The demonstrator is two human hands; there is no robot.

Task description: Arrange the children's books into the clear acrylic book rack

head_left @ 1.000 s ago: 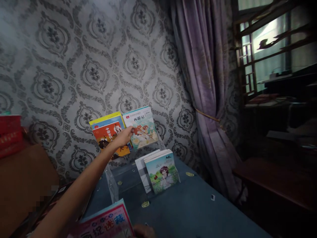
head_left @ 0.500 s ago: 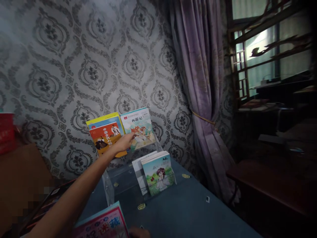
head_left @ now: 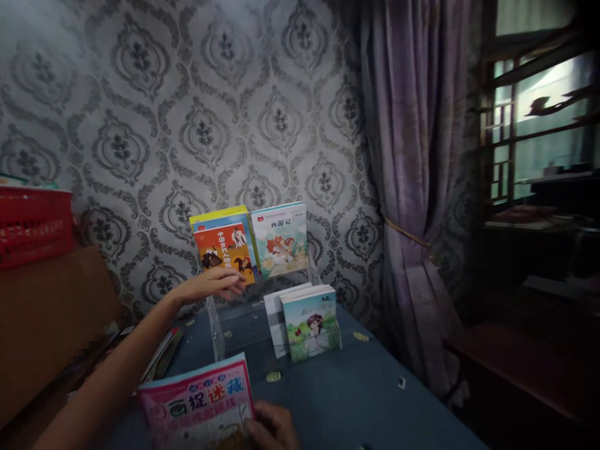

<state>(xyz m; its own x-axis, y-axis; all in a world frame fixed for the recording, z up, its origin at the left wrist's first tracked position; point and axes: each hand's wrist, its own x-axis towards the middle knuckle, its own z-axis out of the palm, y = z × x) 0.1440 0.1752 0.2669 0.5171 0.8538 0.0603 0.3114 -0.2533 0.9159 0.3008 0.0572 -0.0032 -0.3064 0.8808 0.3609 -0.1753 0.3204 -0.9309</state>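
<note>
My left hand [head_left: 217, 284] reaches forward with its fingers stretched out, holding nothing. It hovers at the lower edge of an orange book [head_left: 220, 250], which stands in front of a blue and a yellow one. Whether the fingertips touch it, I cannot tell. Beside these stands a pale picture book [head_left: 281, 240] on the upper level of a clear acrylic stand [head_left: 215, 331]. Lower down, several green-covered books [head_left: 309, 328] lean with white ones behind. At the bottom, my right hand [head_left: 272, 425] grips the right edge of a pink book [head_left: 197, 403].
Blue cloth [head_left: 337, 400] with yellow patterns covers the table. A red basket [head_left: 35, 225] sits on a brown cardboard box [head_left: 56, 306] at left, with more books [head_left: 164, 353] near it. Behind are a patterned wall and a purple curtain [head_left: 412, 187].
My left hand has drawn back from the pale book, leftward and down to below the orange book. The pink book and my right hand have risen further into view as the view shifted left.
</note>
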